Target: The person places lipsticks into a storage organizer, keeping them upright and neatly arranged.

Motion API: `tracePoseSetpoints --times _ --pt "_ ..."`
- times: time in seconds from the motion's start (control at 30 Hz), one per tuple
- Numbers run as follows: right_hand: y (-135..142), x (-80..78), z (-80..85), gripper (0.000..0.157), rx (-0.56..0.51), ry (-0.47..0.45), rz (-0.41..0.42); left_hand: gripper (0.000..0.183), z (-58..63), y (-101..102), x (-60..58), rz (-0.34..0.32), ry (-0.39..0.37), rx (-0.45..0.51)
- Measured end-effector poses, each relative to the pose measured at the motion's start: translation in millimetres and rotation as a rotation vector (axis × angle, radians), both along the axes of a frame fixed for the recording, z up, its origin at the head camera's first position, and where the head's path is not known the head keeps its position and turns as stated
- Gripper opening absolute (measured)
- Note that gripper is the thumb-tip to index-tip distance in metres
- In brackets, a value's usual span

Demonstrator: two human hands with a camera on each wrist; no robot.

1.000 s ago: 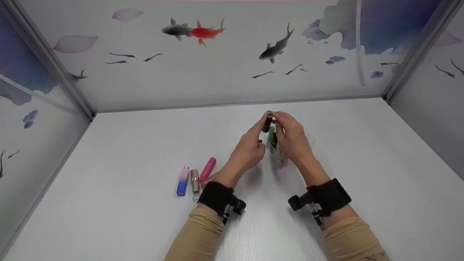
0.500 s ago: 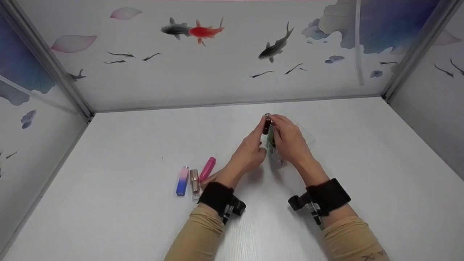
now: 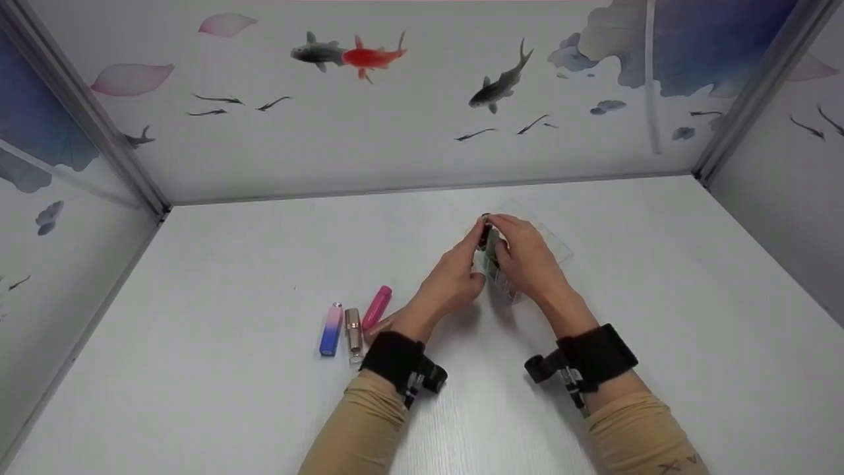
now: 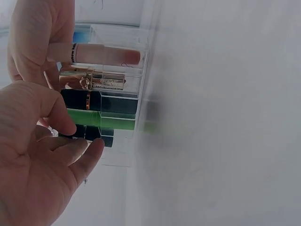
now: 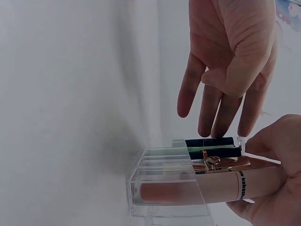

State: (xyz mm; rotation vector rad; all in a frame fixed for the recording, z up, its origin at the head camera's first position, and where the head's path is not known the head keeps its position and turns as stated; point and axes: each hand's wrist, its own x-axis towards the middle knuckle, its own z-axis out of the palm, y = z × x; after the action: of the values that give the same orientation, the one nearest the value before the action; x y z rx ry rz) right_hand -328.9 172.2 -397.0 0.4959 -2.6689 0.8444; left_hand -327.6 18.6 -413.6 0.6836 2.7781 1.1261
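Observation:
A black lipstick tube with a clear end [image 3: 486, 234] stands at the far end of a clear lipstick holder [image 5: 164, 212]. My right hand [image 3: 531, 257] is curled about the upper ends of the tubes, its fingertips holding the black lipstick's end; its thumb is partly hidden. Against the side of that tube rest the straight fingers of my left hand [image 3: 448, 280], the thumb bent and apart from it. Beside it in the holder are a green tube [image 4: 108, 120], a gold-banded black tube [image 4: 113, 102], a gold lipstick [image 4: 108, 80] and a pink lip tube [image 5: 221, 187].
On the white table [image 3: 231, 277], left of my left forearm, lie a pink-and-blue lipstick [image 3: 330, 330], a gold lipstick [image 3: 353, 330] and a bright pink tube [image 3: 377, 307]. Another tube is partly under the wrist. A printed panel [image 3: 422, 152] closes off the back.
The black lipstick has come down, lower against the holder's far end. Both hands have moved slightly down with it. The loose tubes on the table stay put.

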Motion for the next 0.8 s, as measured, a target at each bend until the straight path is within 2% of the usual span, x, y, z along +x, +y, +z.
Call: tracePoseSetpoints --times 0.43,0.8 --pt "1.0 -1.6 -2.9 0.046 0.052 -0.075 0.028 0.088 -3.0 -1.4 -0.8 0.000 -0.043 -0.007" --pt "3.1 -4.7 -3.0 0.045 0.083 -0.062 0.049 0.088 -3.9 1.1 0.0 0.016 -0.066 -0.033"
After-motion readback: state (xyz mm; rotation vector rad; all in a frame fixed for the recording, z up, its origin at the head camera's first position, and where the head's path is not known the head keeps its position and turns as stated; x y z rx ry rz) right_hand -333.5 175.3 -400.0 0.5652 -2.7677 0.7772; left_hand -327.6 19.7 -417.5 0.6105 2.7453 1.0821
